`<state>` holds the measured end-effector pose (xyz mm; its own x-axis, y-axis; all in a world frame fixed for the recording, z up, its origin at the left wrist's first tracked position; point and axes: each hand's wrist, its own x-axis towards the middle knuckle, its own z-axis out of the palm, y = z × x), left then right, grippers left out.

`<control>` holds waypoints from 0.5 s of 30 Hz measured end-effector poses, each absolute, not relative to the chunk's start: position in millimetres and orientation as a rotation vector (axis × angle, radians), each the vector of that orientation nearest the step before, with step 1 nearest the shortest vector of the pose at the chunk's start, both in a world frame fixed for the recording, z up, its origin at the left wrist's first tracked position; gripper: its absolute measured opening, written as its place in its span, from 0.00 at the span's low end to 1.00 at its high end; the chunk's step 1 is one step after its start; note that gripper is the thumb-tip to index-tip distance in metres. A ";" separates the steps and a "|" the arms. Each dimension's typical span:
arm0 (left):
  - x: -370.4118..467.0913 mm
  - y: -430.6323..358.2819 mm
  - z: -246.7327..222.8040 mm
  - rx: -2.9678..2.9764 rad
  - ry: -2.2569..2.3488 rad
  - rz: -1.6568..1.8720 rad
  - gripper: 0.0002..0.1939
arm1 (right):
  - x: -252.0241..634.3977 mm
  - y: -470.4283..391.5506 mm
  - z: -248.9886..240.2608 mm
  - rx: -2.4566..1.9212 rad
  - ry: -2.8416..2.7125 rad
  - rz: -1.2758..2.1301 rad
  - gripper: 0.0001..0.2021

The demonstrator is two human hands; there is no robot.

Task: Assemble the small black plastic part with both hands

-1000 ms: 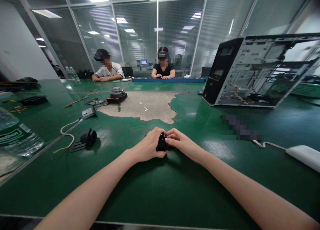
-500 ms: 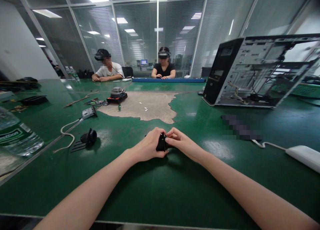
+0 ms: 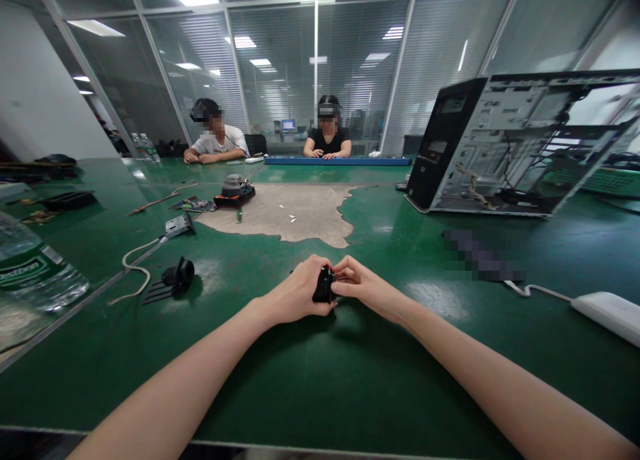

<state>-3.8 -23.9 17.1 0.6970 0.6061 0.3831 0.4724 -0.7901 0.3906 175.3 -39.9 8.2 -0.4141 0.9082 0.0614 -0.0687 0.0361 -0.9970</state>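
My left hand (image 3: 299,291) is closed around a small black part (image 3: 324,287), held just above the green table in front of me. Its fingers cover much of the part, so the exact kind cannot be made out. From the other side, my right hand (image 3: 361,281) pinches at the part's right end with thumb and fingers. What lies between those fingertips is mostly hidden. To the left on the table lies a black plastic piece (image 3: 177,277) with a round opening and thin prongs.
A water bottle (image 3: 37,267) stands at the left. An open computer case (image 3: 500,147) is at the right, near a white adapter (image 3: 607,317) with a cord. A metal bracket (image 3: 179,225) and a dark device (image 3: 235,190) lie farther back. Two people sit across the table.
My right thumb and fingers have shifted slightly at the end of the black part. My left hand stays almost in place, still gripping it.
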 end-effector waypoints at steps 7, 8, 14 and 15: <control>-4.4 -22.5 16.2 2.652 0.854 0.744 0.26 | 170.5 -34.6 0.7 -0.962 -1.424 1.465 0.13; -4.3 -22.5 16.2 2.651 0.856 0.744 0.26 | 171.2 -34.3 1.1 -0.967 -1.424 1.472 0.13; -3.6 -23.5 16.3 2.622 0.853 0.747 0.27 | 177.5 -39.3 10.5 -0.863 -1.527 1.544 0.17; -3.6 -23.4 16.1 2.615 0.853 0.749 0.26 | 177.6 -40.2 11.4 -0.855 -1.534 1.542 0.18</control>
<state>-3.6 -23.4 16.1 0.6894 0.6129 0.3861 0.4623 -0.7826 0.4168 177.6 -40.2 11.4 -0.4667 0.8821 0.0642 -0.0688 0.0361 -0.9970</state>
